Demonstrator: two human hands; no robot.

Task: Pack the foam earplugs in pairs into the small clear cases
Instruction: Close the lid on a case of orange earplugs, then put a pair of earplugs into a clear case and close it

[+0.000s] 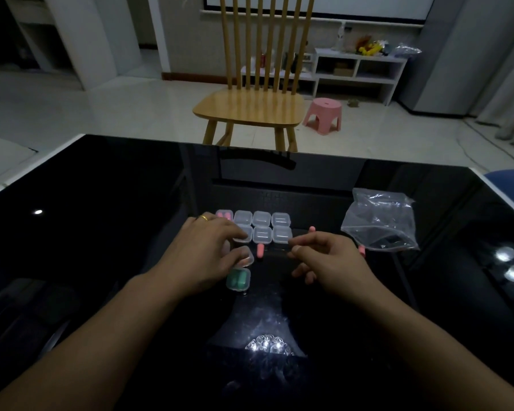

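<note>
Two cases (238, 278) look filled. The left hand (204, 247) grips a case (245, 256); right-hand fingers (301, 241) curl, holding nothing visible. A loose earplug (260, 251) lies between them.

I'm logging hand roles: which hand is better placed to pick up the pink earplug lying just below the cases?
Right hand, probably: its fingers hold nothing, and the pink earplug lies beside them. The left hand is gripping a clear case.
</note>
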